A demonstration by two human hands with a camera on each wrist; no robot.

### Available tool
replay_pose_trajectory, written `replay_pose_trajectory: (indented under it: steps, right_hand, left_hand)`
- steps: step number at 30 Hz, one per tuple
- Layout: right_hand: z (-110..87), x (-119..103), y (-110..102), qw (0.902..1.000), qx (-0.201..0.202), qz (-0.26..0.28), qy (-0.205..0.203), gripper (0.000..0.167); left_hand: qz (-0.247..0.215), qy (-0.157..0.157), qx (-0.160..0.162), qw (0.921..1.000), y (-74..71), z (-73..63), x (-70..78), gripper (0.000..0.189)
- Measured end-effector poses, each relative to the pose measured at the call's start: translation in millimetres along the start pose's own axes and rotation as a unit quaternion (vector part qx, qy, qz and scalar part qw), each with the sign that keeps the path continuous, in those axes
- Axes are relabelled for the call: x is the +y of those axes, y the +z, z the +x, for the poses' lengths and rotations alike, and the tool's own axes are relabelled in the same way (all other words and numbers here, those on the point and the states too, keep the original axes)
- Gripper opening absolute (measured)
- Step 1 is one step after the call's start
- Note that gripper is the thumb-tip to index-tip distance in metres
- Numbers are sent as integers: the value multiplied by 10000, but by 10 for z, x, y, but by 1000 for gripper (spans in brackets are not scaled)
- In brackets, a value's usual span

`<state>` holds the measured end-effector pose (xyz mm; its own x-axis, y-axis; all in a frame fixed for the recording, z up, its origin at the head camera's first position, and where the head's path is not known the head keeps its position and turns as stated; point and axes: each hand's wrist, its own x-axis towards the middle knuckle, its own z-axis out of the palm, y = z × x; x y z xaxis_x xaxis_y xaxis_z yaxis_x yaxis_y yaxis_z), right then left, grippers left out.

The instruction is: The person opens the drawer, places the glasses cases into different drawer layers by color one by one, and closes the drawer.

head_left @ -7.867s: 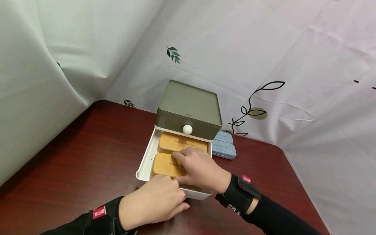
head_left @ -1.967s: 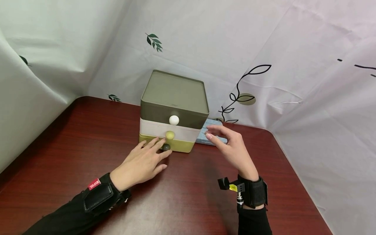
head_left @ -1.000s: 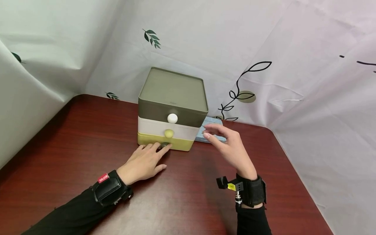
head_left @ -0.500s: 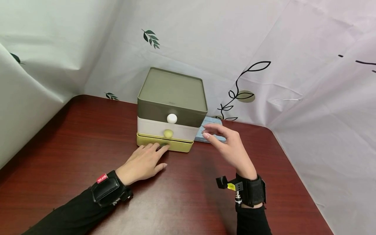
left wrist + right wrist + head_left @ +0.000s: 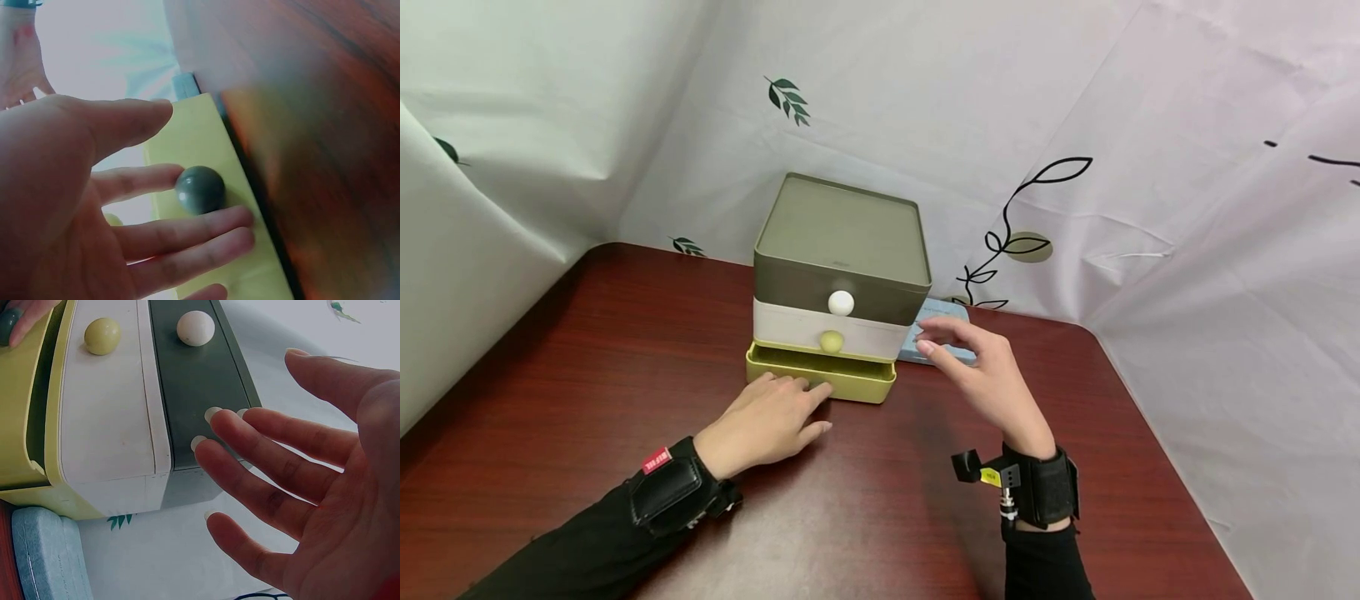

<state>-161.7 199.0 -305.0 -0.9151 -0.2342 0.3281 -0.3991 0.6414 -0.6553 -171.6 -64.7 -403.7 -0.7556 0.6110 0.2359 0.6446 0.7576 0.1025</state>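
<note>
A three-tier drawer box (image 5: 850,229) stands on the table, dark olive on top, white in the middle, yellow-green at the bottom. Its bottom drawer (image 5: 857,385) is pulled part way out, its inside mostly shaded. My left hand (image 5: 767,421) pinches that drawer's dark round knob (image 5: 200,189) between index and middle finger, the thumb held away. My right hand (image 5: 985,371) hangs in the air beside the box, fingers loosely bent and holding nothing. The white knob (image 5: 195,328) and the yellow-green knob (image 5: 102,335) sit on the two upper drawers, both pushed in.
Light blue cases (image 5: 943,311) lie on the table to the right of the box, partly behind it and my right hand. The reddish-brown table (image 5: 880,508) ends against a pale hanging cloth (image 5: 925,100) at the back and sides.
The white drawer with yellow blocks, out at first, is now in. My left hand took the bottom drawer's knob and drew the drawer toward me. My right hand has barely moved these last two seconds.
</note>
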Motion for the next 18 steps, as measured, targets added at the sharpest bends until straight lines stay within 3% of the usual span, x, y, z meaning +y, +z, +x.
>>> replay_pose_trajectory:
  steps: [18]
  right_hand:
    - [1,21,-3,10000,-26,-15,36,24]
  left_hand:
    - [-193,319,-232,9990,-195,-88,109,23]
